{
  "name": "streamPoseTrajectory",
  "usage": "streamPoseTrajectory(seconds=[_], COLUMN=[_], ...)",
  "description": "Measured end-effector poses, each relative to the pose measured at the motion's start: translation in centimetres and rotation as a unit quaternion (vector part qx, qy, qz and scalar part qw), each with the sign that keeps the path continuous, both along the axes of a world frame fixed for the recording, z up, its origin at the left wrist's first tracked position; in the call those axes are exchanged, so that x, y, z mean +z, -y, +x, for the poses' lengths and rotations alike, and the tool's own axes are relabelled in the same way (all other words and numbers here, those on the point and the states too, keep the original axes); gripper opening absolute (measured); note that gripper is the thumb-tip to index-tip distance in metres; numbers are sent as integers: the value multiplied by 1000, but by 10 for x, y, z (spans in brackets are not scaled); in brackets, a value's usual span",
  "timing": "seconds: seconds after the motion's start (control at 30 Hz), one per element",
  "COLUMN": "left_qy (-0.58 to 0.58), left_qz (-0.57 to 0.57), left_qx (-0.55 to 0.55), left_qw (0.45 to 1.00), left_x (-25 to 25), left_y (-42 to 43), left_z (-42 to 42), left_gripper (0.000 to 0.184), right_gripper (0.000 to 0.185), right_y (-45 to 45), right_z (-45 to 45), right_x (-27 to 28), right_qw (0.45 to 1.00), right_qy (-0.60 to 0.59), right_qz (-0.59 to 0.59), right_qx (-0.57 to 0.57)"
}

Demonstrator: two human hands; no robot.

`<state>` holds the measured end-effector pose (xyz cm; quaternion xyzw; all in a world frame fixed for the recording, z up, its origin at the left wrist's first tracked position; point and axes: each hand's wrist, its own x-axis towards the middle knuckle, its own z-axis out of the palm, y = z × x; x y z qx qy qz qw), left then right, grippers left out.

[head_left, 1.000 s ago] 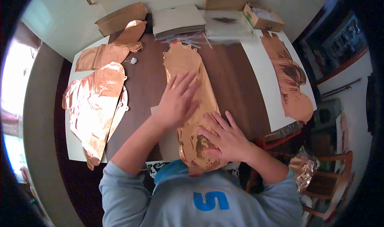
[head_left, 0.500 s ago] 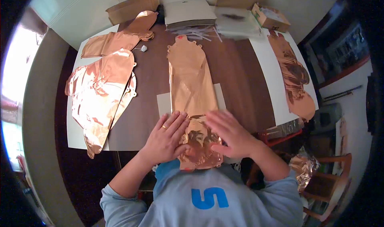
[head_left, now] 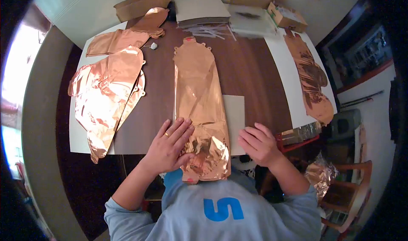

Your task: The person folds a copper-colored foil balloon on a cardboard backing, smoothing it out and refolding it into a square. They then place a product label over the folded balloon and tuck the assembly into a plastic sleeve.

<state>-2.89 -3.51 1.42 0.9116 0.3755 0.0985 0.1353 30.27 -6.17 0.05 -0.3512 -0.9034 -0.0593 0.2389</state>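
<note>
A flat, uninflated rose-gold foil balloon [head_left: 197, 84] lies lengthwise in front of me, with small tabs at its far end and its near end by my shirt. My left hand [head_left: 170, 145] lies flat along its left edge, fingers stretched out and a ring on one. My right hand [head_left: 260, 144] is off the foil to the right, fingers loosely bent and nothing seen in them. Beneath the balloon, a pale card [head_left: 235, 113] sticks out on the right, between the foil and my right hand.
More flat foil balloons [head_left: 108, 86] lie on the left of the brown table [head_left: 250, 77]; another foil piece [head_left: 309, 75] is at the right. At the back are a white stack [head_left: 202, 11], clear strips [head_left: 208, 31] and a small box [head_left: 287, 16]. A wooden chair [head_left: 352, 198] stands right.
My right hand has lifted off the foil and moved right. The balloon has shifted slightly left, and more of the card shows on its right. My left hand stays on the foil.
</note>
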Motion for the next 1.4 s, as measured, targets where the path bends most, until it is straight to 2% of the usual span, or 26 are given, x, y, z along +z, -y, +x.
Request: streamPoseTrajectory(seconds=[0.07, 0.13, 0.2, 0.27, 0.33, 0.43, 0.57, 0.67, 0.7, 0.77, 0.83, 0.9, 0.97, 1.07, 1.17, 1.23, 1.3, 1.37, 1.4], left_qy=[-8, -7, 1, -2, -11, -6, 17, 60, 76, 87, 98, 109, 118, 124, 139, 148, 152, 151, 150], left_qz=[5, 9, 12, 19, 39, 40, 28, 59, 72, 84, 104, 133, 140, 147, 137, 133, 133, 123, 118], left_qx=[-1, 3, 10, 16, 15, 16, 25, 43, 49, 52, 49, 45, 45, 47, 48, 47, 50, 56, 55], left_qw=[1000, 1000, 1000, 1000, 999, 999, 999, 996, 993, 991, 989, 984, 982, 980, 980, 979, 978, 979, 980], left_x=[-2, -3, -1, -5, -8, -9, -10, -8, -7, -10, -15, -20, -21, -20, -19, -19, -20, -20, -20], left_y=[0, -1, -1, -2, -4, -5, -3, 1, 1, 3, 5, 6, 8, 10, 9, 9, 10, 12, 13], left_z=[0, 3, 7, 13, 18, 25, 26, 25, 25, 25, 25, 23, 22, 21, 20, 19, 19, 20, 21], left_gripper=[75, 76, 77, 78, 76, 75, 76, 69, 66, 61, 57, 52, 51, 49, 48, 48, 49, 51, 52], right_gripper=[23, 25, 35, 34, 21, 11, 12, 17, 19, 10, 16, 14, 16, 25, 35, 40, 40, 43, 45], right_y=[3, -2, -6, -11, -24, -38, -71, -97, -107, -133, -146, -155, -150, -146, -137, -149, -169, -176, -176], right_z=[21, 49, 82, 103, 111, 120, 103, 52, 29, -12, -62, -103, -138, -145, -133, -107, -68, -40, -30], right_x=[7, 24, 46, 80, 105, 115, 135, 184, 197, 191, 180, 138, 103, 54, 51, 63, 50, 44, 32], right_qw=[1000, 997, 983, 965, 961, 874, 901, 977, 989, 990, 989, 969, 951, 950, 971, 969, 988, 997, 995], right_qy=[10, -31, -79, -47, -157, -399, -354, -150, -62, -10, 88, 132, 213, 95, -10, 21, 15, 12, 22], right_qz=[-9, 17, 4, 64, 77, -51, 7, 53, 82, 141, 60, 12, -85, -203, -174, -181, -123, -76, -81], right_qx=[-16, -71, -167, -248, -214, -273, -249, -140, -110, 12, 100, 208, 208, 216, 165, 169, 97, -20, -57])
